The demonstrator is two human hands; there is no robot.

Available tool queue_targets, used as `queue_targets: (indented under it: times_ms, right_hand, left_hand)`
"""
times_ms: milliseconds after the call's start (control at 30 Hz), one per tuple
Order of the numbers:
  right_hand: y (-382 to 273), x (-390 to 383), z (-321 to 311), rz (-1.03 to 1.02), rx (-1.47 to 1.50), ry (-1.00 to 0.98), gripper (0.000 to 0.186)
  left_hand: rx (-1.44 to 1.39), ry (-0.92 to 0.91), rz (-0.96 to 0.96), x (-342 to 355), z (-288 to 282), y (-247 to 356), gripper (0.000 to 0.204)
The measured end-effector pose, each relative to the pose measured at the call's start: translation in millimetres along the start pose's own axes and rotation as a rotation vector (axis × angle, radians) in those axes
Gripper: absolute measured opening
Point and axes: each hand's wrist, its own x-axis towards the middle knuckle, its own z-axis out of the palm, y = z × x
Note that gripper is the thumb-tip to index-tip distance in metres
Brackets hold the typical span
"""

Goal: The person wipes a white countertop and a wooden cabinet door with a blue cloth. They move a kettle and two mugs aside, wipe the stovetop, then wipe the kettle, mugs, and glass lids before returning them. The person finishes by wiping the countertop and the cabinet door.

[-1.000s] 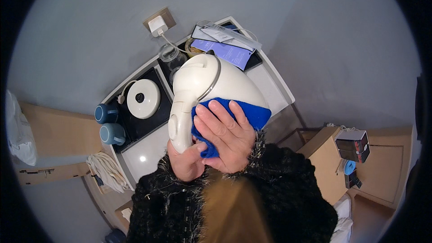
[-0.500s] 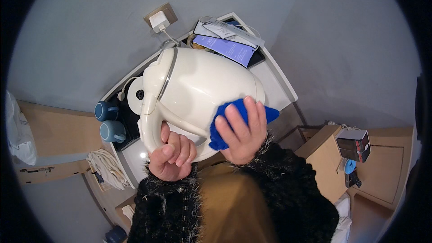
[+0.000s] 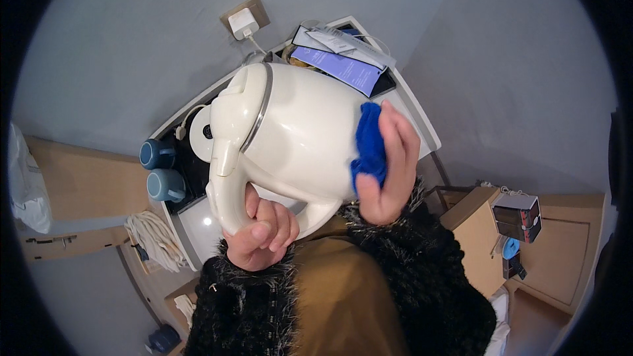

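Note:
A white electric kettle (image 3: pixel 306 122) lies tilted on its side in front of me, lid end to the left and base end to the right. My left hand (image 3: pixel 262 236) is closed round its curved handle. With my right hand (image 3: pixel 394 168) I press a blue cloth (image 3: pixel 370 145) against the kettle's base end; the fingers curve over the cloth and the thumb lies below. Left of the kettle's lid is the round white power base (image 3: pixel 201 133), partly covered by the kettle.
Two blue mugs, a darker one (image 3: pixel 157 153) and a lighter one (image 3: pixel 165 185), lie at the left edge of the black tray. Papers and a purple card (image 3: pixel 343 69) sit behind the kettle. A white plug (image 3: pixel 242 24) is in the wall socket. Boxes (image 3: pixel 517 214) stand at the right.
My right hand and the blue cloth have moved right, from the kettle's side round to its base end. The kettle has turned slightly in my left hand's grip.

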Motion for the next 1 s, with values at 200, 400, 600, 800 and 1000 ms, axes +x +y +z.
queue_targets:
  times_ms: [200, 400, 600, 800, 1000]
  right_hand:
    - [-23, 8, 27, -0.368, 0.222, -0.059, 0.039]
    - [-29, -5, 20, -0.422, -0.118, -0.063, 0.026]
    - [1, -26, 9, -0.481, -0.069, -0.219, 0.026]
    - [-5, -9, 10, -0.516, 0.004, -0.195, 0.029]
    - [-17, 6, 17, -0.5, -0.024, -0.072, 0.028]
  left_hand:
    - [0.079, 0.061, -0.037, 5, 11, -10, 0.031]
    - [0.038, 0.076, -0.072, 6, 6, -9, 0.03]
    - [0.118, 0.072, 0.034, 7, -4, 0, 0.033]
    - [0.139, 0.044, 0.002, 8, 3, -3, 0.028]
    - [0.089, 0.025, -0.104, 5, 4, -11, 0.021]
